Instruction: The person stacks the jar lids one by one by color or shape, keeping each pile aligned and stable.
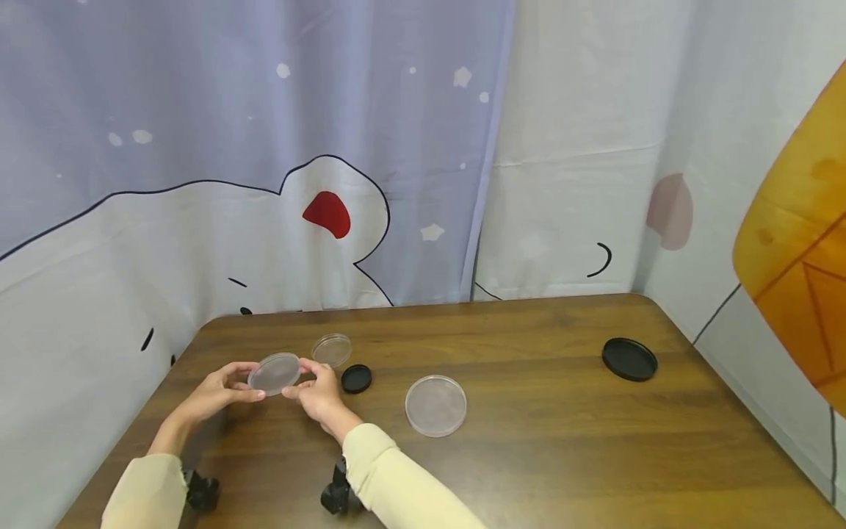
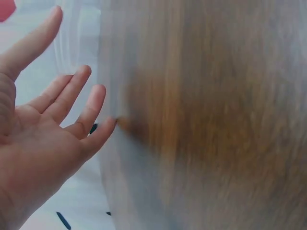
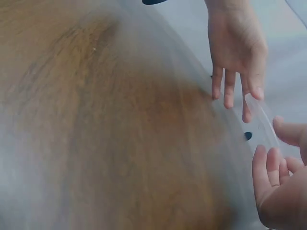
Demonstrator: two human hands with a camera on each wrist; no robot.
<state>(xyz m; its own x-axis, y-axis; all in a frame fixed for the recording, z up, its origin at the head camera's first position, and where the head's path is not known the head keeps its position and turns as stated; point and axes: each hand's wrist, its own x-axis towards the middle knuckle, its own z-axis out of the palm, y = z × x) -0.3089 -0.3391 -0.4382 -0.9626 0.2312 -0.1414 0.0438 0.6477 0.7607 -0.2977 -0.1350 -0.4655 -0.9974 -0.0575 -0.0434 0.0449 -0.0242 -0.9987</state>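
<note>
A clear petri dish (image 1: 275,374) is held tilted above the left part of the table. My left hand (image 1: 218,389) pinches its left edge between thumb and fingers, while my right hand (image 1: 320,394) grips the opposite edge. In the right wrist view the dish (image 3: 263,122) appears nearly edge-on between both hands. The left wrist view shows my left palm (image 2: 53,120) and only a faint piece of the clear rim. Just beyond my right hand lies another clear petri dish (image 1: 333,350), with a small black round lid (image 1: 357,378) beside it.
A larger clear petri dish (image 1: 435,405) lies right of my right hand on the wooden table (image 1: 542,455). Far to the right sits a bigger black round lid (image 1: 629,359). A printed curtain (image 1: 423,147) hangs behind the table's back edge.
</note>
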